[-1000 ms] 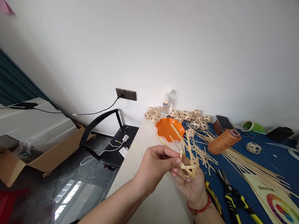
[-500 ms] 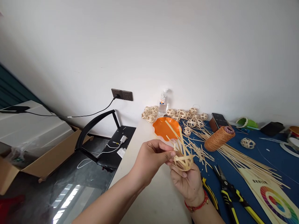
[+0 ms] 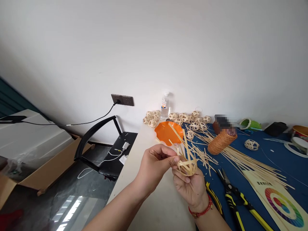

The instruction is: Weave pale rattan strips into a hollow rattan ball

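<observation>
Between my two hands is a partly woven ball of pale bamboo strips, its loose strip ends sticking up and away from me. My left hand pinches the ball's left side between thumb and fingers. From below and the right, my right hand cups the ball with curled fingers; some fingertips are hidden behind the strips. Beyond the ball sits an orange wavy-rimmed dish, partly crossed by the strip ends.
Finished woven balls lie along the wall near a water bottle. To the right are loose bamboo strips, a cord spool, yellow-black shears and a colour-wheel card. A black chair stands left.
The view has shifted slightly, so the table things appear a little further left. Both hands keep their hold on the woven ball, with hardly any movement of the fingers.
</observation>
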A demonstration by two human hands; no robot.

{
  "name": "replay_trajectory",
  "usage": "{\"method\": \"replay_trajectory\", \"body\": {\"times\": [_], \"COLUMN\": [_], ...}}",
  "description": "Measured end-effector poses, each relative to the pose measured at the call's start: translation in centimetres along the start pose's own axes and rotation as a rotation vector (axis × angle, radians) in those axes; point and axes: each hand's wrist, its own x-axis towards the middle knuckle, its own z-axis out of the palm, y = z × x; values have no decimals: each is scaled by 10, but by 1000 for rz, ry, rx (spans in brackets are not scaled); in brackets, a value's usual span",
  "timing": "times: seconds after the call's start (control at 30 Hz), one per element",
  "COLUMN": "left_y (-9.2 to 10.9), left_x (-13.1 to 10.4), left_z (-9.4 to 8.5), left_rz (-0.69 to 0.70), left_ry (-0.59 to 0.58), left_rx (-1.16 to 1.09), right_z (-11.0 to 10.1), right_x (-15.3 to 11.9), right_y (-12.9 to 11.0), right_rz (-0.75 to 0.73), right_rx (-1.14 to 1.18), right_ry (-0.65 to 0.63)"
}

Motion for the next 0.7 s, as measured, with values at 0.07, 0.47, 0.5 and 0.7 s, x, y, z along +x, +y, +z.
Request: {"method": "replay_trajectory", "body": {"times": [0.07,0.47,0.5,0.7], "left_y": [-2,-1,-1,-4], "left_x": [-2,-3,-3,-11], "left_z": [0,-1,-1,-4], "left_rz": [-10,-52,-51,-29], "left_ry": [-6,-11,-10,-84], "left_rx": [-20,-27,-29,-60], "right_z": [2,3,4,7], "right_x": [0,1,1,1], "right_y": [0,1,1,-1], "right_rz": [-3,16,18,28], "right_rx": [-2,-55,-59,-112], "right_ry": [-28,-52,-51,-53]}}
